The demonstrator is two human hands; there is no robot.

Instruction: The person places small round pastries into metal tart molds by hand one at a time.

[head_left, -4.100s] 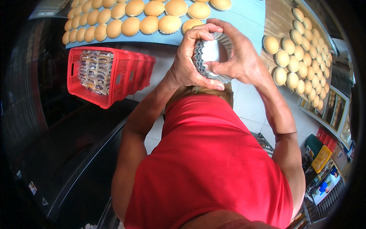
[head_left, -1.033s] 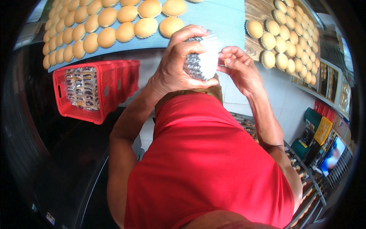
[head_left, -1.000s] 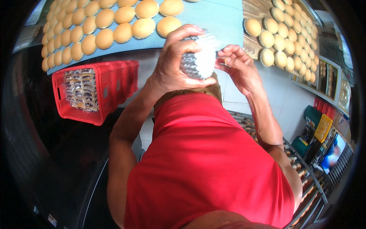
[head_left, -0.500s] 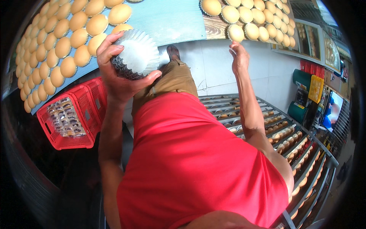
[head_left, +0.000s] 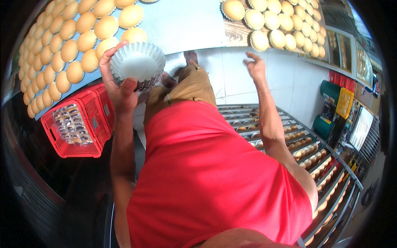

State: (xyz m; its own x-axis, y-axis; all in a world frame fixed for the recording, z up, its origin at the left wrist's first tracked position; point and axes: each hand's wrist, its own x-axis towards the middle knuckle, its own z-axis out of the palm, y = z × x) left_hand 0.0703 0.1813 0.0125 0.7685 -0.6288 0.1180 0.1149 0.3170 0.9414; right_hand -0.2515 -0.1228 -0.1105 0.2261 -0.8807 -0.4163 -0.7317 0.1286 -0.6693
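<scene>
A stack of fluted metal baking tins (head_left: 137, 62) rests in my left hand (head_left: 120, 93), its fingers round the far side and the thumb over the near rim. The top tin faces up and looks bare inside. My right hand (head_left: 257, 69) hovers just off the table's near edge, thumb and forefinger apart with nothing between them. Closest to it are round golden buns (head_left: 259, 40) in fluted tins on a wood-patterned surface (head_left: 236, 36). More golden buns (head_left: 87, 41) stand in rows to the left, on a pale blue ridged surface (head_left: 182, 25).
Below the table's left end are red plastic crates (head_left: 97, 149), one with wrapped packs (head_left: 72, 126) inside. A metal rack (head_left: 326, 144) with rows of baked goods stands close by my right arm. Glass-fronted cases (head_left: 341, 45) are at the far right.
My left hand has turned the tin stack more upright and shifted it slightly left and nearer. The right hand has drawn a little nearer, its thumb and forefinger now apart.
</scene>
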